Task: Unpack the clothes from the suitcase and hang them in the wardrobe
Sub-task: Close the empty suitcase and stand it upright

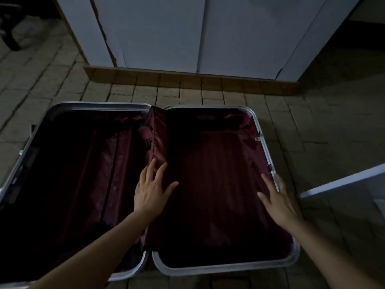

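- Two bare forearms reach in from the bottom edge, nearest the camera, toward a suitcase [265, 142] lying wide open and flat on the floor [312, 126].
- The left hand [151, 189] lies with its fingers straight and spread, palm down, on the dark red lining at the middle of the case, where the two halves meet; it grips nothing.
- The right hand [278, 200] is also spread flat, fingers straight, at the right edge of the right half; some fingers lie on the lining inside, and at least one, wearing a thin ring [282, 188], lies outside over the silver frame.
- Both halves of the case show a dark red, shiny lining inside a silver metal rim with rounded corners; the light is dim and the depths of each half are in shadow.
- A fold of the same red cloth [158, 134] stands up along the hinge between the halves.
- No separate garments can be made out inside the case.
- The wardrobe [187, 34] stands beyond the case, its white doors shut, on a wooden base.
- The floor is paved in small pale brick-like blocks.
- A white panel [343, 182] juts in at the right edge.
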